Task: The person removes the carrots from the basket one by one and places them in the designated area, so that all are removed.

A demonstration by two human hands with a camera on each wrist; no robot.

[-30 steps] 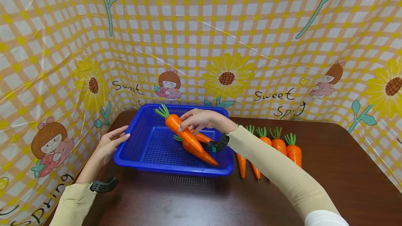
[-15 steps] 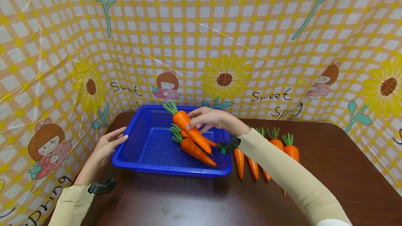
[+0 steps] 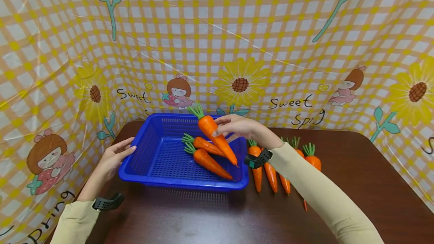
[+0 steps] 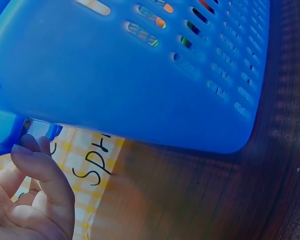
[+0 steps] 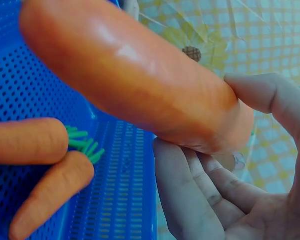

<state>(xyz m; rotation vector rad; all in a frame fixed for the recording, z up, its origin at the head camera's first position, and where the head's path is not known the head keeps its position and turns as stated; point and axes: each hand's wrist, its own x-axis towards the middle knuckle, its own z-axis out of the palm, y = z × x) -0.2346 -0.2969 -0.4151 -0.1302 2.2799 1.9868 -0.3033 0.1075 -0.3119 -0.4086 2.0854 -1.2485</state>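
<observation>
My right hand [image 3: 239, 128] pinches an orange carrot [image 3: 222, 141] with green leaf stubs between thumb and fingers. That carrot slants above the right part of a blue plastic basket [image 3: 183, 185], its leafy end up and to the left. In the right wrist view, the thumb presses one side of the carrot [image 5: 140, 80] and the fingers the other. Beneath it, two carrots lie side by side on the basket floor, a front carrot [image 3: 211, 164] and a rear carrot [image 3: 207, 146]. My left hand [image 3: 113, 157] grips the basket's left rim; the left wrist view shows its fingertips at the rim.
Several carrots [image 3: 257, 178] lie in a row on the dark brown table [image 3: 352, 183] right of the basket, partly hidden by my right sleeve [image 3: 315, 183]. A checked cloth [image 3: 291, 59] with sunflowers hangs behind and at both sides.
My right hand has moved right and slightly up with its carrot, uncovering the two carrots in the basket. The left hand has stayed at the rim.
</observation>
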